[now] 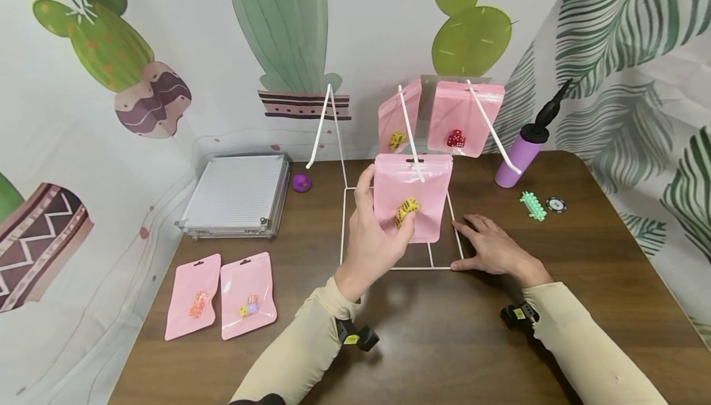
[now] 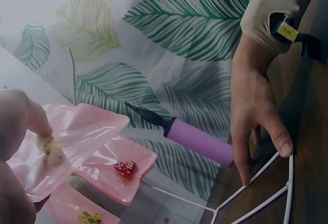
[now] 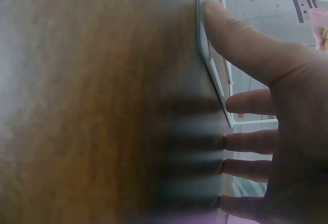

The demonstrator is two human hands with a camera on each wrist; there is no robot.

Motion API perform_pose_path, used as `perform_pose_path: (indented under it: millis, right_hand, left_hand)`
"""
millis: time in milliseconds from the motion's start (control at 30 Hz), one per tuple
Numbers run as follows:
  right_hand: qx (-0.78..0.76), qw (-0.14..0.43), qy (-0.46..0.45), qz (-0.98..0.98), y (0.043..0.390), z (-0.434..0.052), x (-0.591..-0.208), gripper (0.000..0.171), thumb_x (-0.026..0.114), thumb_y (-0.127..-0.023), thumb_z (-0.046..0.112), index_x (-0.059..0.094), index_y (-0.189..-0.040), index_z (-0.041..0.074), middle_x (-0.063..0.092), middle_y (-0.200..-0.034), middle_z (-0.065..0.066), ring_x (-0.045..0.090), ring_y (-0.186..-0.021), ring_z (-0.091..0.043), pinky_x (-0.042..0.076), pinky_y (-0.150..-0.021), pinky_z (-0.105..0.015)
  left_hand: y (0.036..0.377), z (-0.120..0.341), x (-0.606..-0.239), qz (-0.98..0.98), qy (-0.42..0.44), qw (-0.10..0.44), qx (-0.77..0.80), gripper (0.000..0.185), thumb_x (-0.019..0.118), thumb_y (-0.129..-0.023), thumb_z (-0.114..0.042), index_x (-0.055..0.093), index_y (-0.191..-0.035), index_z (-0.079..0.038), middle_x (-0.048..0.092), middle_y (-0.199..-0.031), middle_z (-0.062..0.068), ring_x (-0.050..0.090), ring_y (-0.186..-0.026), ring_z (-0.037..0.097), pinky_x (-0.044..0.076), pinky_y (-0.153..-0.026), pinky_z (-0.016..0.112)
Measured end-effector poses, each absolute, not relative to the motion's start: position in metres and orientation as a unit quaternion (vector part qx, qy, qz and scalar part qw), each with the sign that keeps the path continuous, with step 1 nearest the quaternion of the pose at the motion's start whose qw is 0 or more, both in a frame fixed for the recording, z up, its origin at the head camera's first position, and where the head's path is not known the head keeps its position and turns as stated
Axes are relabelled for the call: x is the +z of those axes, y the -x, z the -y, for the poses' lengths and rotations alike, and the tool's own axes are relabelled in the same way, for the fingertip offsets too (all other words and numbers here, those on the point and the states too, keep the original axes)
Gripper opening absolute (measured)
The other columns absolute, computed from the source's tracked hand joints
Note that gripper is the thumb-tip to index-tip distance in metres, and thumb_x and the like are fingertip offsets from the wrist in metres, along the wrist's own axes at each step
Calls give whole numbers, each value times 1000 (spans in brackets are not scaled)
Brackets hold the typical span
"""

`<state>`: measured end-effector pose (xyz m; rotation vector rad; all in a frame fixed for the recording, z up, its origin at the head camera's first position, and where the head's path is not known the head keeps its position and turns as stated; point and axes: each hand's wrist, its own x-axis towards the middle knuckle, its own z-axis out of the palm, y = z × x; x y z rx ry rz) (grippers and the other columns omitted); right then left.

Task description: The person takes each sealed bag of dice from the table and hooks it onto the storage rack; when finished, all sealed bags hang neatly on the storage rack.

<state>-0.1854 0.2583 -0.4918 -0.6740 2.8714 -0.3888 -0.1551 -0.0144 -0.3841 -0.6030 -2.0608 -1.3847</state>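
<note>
My left hand (image 1: 373, 232) pinches a pink zip bag (image 1: 433, 201) with yellow dice (image 1: 407, 210), thumb on the front. The bag's top slot is at the middle white prong (image 1: 408, 127), whose tip shows in front of the bag. My right hand (image 1: 494, 247) rests by the front right corner of the white wire rack's base (image 1: 460, 244); in the right wrist view its thumb (image 3: 241, 39) touches the wire, fingers spread. Farther back on the rack hang a pink bag with red dice (image 1: 456, 139) and another with yellow dice (image 1: 397, 140).
Two pink bags, one with orange dice (image 1: 198, 304) and one with mixed dice (image 1: 249, 306), lie at left. Behind them is a silver case (image 1: 236, 195) beside a purple object (image 1: 302, 183). A purple pump (image 1: 519, 161), green toy (image 1: 533, 205) and poker chip (image 1: 556, 204) are at right.
</note>
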Motion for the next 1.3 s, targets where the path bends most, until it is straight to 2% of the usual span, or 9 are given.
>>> perform_pose_path:
  millis: [133,233,400,500,633,700,833,933,1300]
  right_hand:
    - [-131,80,229,-961,185,-258,-491,96,74,-75,60,43,-145,2,34,-147,-32,27,-136,-51,27,-109,-65]
    - [-131,81,229,-961,184,-259,-491,95,74,-76,59,43,-145,1,34,-147,-32,27,-136,-52,27,-109,-65]
    - [-128,84,231,-961,184,-259,-491,96,72,-76,61,42,-145,2,34,-147,-32,28,-135,-52,28,-109,-65]
    - [-128,84,233,-960,184,-260,-491,96,71,-76,62,42,-145,2,34,-147,-32,28,-135,-53,29,-108,-66]
    - [-131,83,233,-960,184,-260,-491,96,71,-76,62,42,-145,1,34,-147,-32,28,-135,-53,29,-107,-67]
    - [-131,82,231,-961,183,-260,-491,96,72,-76,61,42,-145,1,34,-147,-32,29,-135,-53,29,-107,-66]
    - [-133,77,232,-961,182,-258,-490,95,74,-76,58,42,-145,1,35,-146,-33,29,-135,-53,30,-107,-65]
    - [-134,72,235,-960,182,-256,-489,95,76,-75,56,43,-144,0,36,-145,-33,30,-134,-53,30,-107,-65]
    - [-131,77,235,-960,181,-257,-488,94,75,-76,55,42,-144,-1,35,-145,-34,29,-134,-53,30,-108,-65]
  left_hand:
    - [172,8,-390,764,215,314,-520,88,75,-78,-12,23,-150,-11,61,-116,14,63,-92,19,56,-73,26]
    - [188,5,-394,767,205,332,-509,88,74,-78,-12,23,-150,-9,60,-116,15,62,-90,20,55,-73,27]
    - [219,1,-399,772,198,347,-494,88,74,-80,-14,22,-150,-6,57,-118,18,59,-89,21,54,-68,28]
    - [237,-1,-400,779,189,355,-482,87,72,-81,-16,20,-150,-5,53,-126,18,58,-89,23,53,-66,28]
    - [259,-5,-400,797,158,363,-455,87,72,-83,-19,19,-151,-7,49,-136,17,58,-99,27,55,-80,37]
    - [267,-6,-400,806,144,365,-443,88,73,-83,-21,19,-151,-8,49,-133,17,58,-101,29,54,-84,41]
    - [274,-6,-399,816,124,367,-429,88,75,-82,-24,21,-150,-10,51,-116,17,59,-93,30,54,-80,43]
    - [276,-5,-399,821,116,367,-422,90,76,-81,-26,21,-150,-12,50,-111,16,58,-90,30,54,-78,43]
    - [276,-1,-401,830,121,341,-424,88,76,-81,-29,23,-150,-12,50,-118,15,56,-103,26,51,-87,42]
